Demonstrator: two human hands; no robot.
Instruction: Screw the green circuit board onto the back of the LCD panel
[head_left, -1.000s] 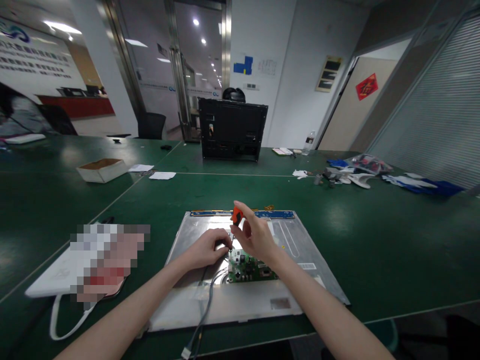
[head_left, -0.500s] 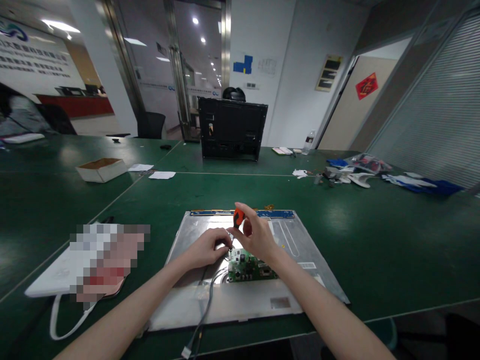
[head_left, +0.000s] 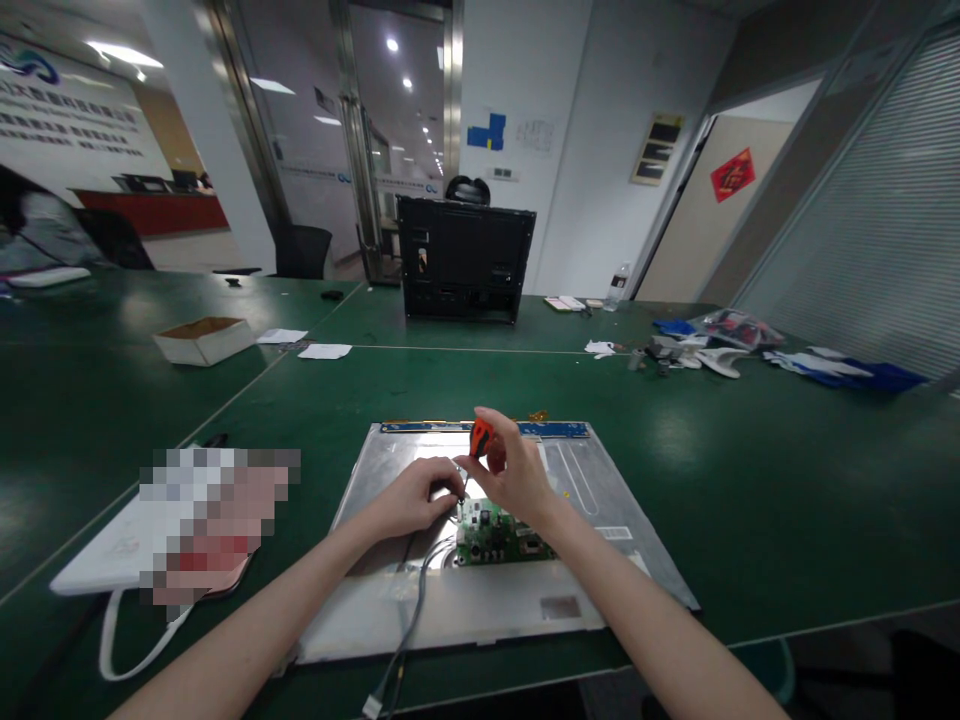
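Note:
My right hand (head_left: 517, 470) is closed around the orange and black handle of a screwdriver (head_left: 481, 437), its thin shaft slanting down to the upper left corner of a green circuit board (head_left: 491, 535). The fingers of my left hand (head_left: 420, 495) are pinched close beside the screwdriver's tip; whether they hold the tip or a small screw cannot be made out. The board lies on the back of a silver display panel (head_left: 517, 605). Grey cables (head_left: 415, 615) run from the board's left side over the panel's near edge, ending in a white connector (head_left: 373, 704).
To the left lie a white device (head_left: 112, 545) and a pink, blurred-out item (head_left: 225, 530). A black monitor casing (head_left: 465, 260) stands at the back. An open box (head_left: 204, 342) is at far left; bags and parts (head_left: 720, 335) lie at far right, near a bottle (head_left: 616, 288).
The screwdriver's handle has tilted and turned slightly to the right in my right hand. My left hand stays in place at the board's corner.

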